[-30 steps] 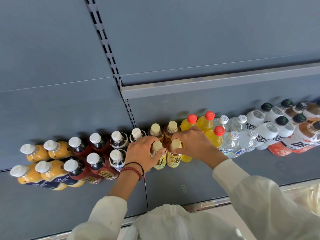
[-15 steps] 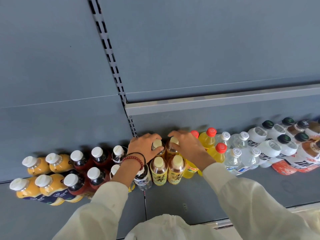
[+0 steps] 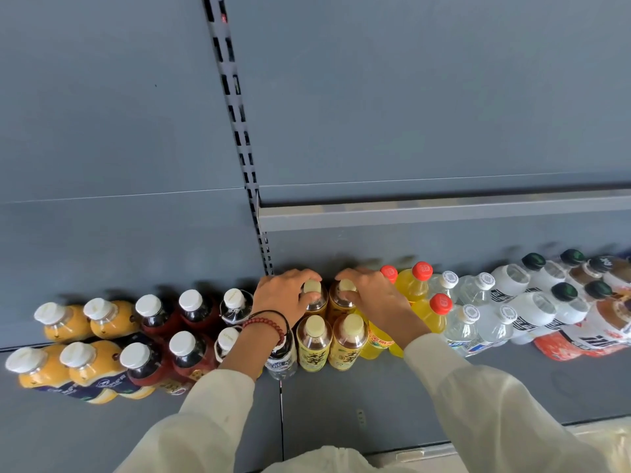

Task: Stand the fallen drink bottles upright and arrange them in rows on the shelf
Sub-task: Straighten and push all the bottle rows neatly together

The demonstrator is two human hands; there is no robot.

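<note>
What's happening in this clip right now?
A person in pale sleeves is lining up drink bottles on a grey shelf. The left hand grips the top of the left back tea bottle. The right hand grips the right back tea bottle beside it. Two front tea bottles stand just before them. Every bottle in view appears upright, in two rows, with orange juice bottles at the left and water bottles to the right.

Even soft light, wide-angle edge distortion
</note>
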